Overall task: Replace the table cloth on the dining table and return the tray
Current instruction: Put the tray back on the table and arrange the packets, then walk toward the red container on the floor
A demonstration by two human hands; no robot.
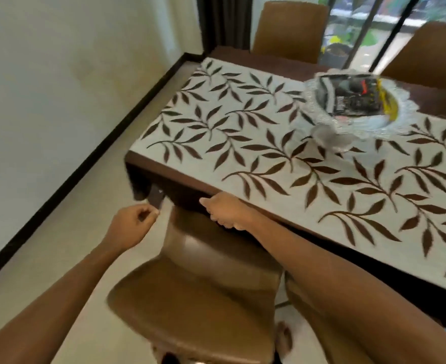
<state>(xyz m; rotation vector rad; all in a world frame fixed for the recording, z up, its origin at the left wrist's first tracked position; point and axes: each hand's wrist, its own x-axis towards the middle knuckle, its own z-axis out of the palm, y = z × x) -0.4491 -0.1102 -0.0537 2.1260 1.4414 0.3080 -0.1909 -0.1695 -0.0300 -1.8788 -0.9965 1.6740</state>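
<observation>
Cloth-straightening looks to be the step in hand: the dining table [245, 53] already wears the leaf-patterned table cloth [242, 132], and the tray [400, 125] stands on its far right part. A chair [203, 285] is tucked in just below. The right hand [227, 211] curls its fingers over the near table edge; blur hides what it grips. The left hand [132, 224] hovers off the corner, fingers curled, possibly pinching nothing. Next probably comes an even tug that leaves the tray undisturbed.
</observation>
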